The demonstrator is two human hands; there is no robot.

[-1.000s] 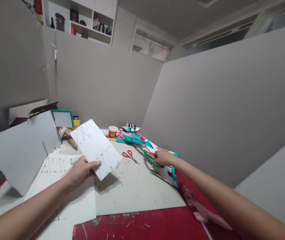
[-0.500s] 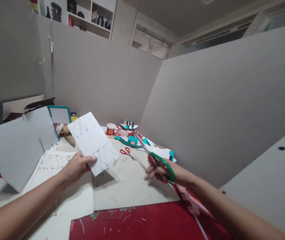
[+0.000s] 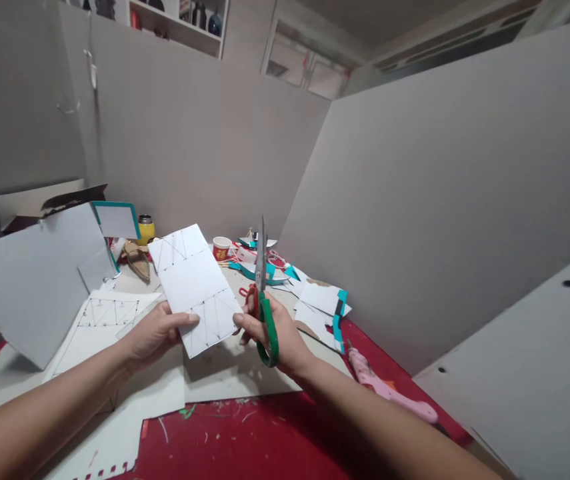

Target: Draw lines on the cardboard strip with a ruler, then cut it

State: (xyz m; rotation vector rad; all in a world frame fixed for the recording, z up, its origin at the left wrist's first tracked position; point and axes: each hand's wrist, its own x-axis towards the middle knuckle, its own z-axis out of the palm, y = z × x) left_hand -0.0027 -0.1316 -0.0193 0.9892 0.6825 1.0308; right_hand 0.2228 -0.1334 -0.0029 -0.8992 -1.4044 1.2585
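My left hand grips a white card by its lower left edge, thumb on top. Pencilled or inked zigzag lines run across both ends of the card. In my right hand is a pair of scissors with green and red handles, blades pointing up and looking closed. That hand's thumb and fingertips also meet the card's lower right corner. Beneath my left forearm lies a large paper sheet with a drawn truss-like pattern. The small red scissors on the table are mostly hidden behind my right hand.
A pink glue gun lies on the red surface at right. Cut white and teal pieces, a paper cup and a yellow jar stand farther back. A folded white board leans at left. Grey panels enclose the table.
My right hand has moved left with the scissors to the card's corner, and the blades have swung upright. The card has shifted slightly right. The view has tilted down a little.
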